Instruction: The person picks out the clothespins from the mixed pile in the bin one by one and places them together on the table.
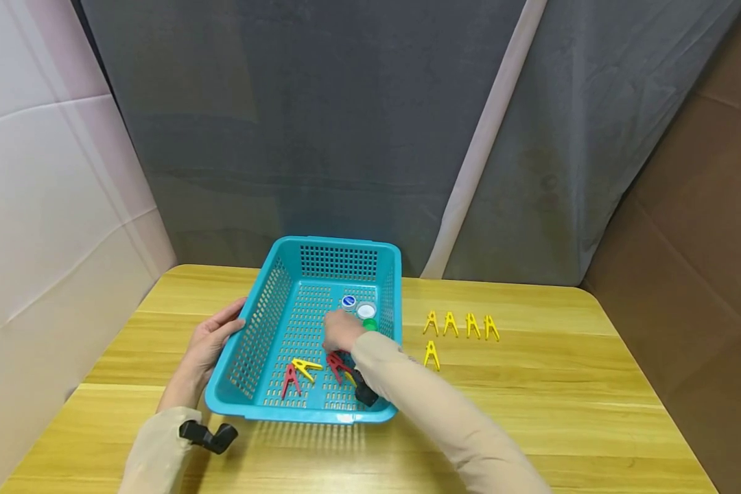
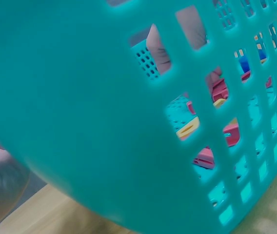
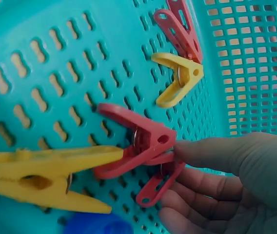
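Note:
A turquoise plastic basket (image 1: 339, 241) stands on the table, tilted slightly in the head view. My left hand (image 1: 213, 335) grips its left rim, thumb over the edge. Inside the basket, my right hand (image 1: 342, 331) reaches down among clothespins. In the right wrist view its thumb and fingers pinch a red clothespin (image 3: 159, 186), partly covered by another red clothespin (image 3: 143, 142) at the thumb tip. A yellow clothespin (image 3: 36, 178) lies close by. Farther along the basket floor are one more yellow clothespin (image 1: 307, 367) and a red clothespin (image 1: 291, 381).
Round caps lie at the basket's right side: a blue-and-white one (image 1: 348, 301), a white one (image 1: 366, 311) and a green one (image 1: 370, 324). A blue cap (image 3: 99, 225) shows in the right wrist view. Several yellow clothespins (image 1: 431, 322) lie on the wooden table (image 1: 562, 384) right of the basket.

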`<state>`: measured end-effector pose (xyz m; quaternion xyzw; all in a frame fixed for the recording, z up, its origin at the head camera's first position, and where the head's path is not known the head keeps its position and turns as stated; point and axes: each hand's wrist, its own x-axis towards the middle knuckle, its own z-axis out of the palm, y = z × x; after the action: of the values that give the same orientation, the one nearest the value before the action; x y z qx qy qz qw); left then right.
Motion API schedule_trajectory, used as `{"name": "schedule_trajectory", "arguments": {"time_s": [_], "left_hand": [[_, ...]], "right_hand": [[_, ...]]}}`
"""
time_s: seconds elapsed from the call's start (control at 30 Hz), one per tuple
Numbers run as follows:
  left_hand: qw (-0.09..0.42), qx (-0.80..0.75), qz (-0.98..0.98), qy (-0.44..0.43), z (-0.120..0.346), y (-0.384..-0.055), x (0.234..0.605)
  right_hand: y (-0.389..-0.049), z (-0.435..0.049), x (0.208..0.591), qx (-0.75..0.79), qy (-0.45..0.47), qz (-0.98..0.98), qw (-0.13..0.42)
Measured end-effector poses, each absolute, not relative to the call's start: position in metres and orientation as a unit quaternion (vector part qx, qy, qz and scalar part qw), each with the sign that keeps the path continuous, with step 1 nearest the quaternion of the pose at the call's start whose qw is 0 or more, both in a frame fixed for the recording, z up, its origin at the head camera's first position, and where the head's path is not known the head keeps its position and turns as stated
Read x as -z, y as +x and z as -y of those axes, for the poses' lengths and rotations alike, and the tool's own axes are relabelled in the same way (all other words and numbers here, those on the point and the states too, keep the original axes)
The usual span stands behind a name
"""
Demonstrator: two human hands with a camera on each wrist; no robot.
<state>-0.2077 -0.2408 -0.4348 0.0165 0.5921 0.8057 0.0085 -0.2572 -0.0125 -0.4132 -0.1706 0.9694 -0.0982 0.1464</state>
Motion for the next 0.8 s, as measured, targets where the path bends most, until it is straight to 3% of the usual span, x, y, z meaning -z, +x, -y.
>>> {"name": "schedule_trajectory", "arguments": {"time_s": [0.8], "left_hand": [[0.012, -0.801, -0.598, 0.012, 0.242, -0.208, 0.435]], "right_hand": [[-0.275, 0.03, 0.435, 0.126, -0.201, -0.969, 0.07]]}}
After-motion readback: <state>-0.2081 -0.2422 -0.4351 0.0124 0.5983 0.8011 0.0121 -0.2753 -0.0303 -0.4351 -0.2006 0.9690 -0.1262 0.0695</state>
